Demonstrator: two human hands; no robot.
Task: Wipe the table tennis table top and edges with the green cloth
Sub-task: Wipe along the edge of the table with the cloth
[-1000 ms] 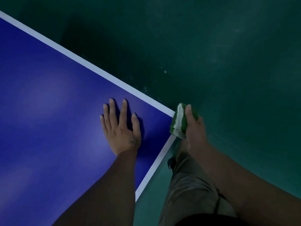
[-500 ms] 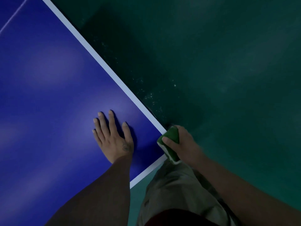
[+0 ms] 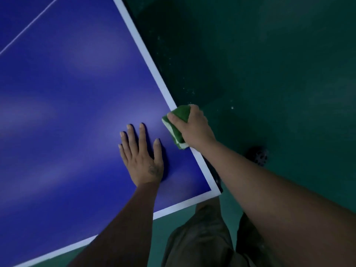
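The blue table tennis table fills the left of the view, its white border running along the right side edge and the near end. My right hand grips the folded green cloth over the right side edge, thumb on top of the cloth and fingers wrapped round the outside. My left hand lies flat on the blue top with fingers spread, just left of the cloth. The table's near right corner sits below my right forearm.
Dark green floor surrounds the table on the right and near side, speckled with pale dust beside the edge. A dark shoe shows on the floor right of my forearm. My legs in olive trousers stand at the corner.
My right hand slid the cloth from the table's corner up along the right side edge. The view swung, so the corner now lies below the hand. My left hand stayed flat on the top.
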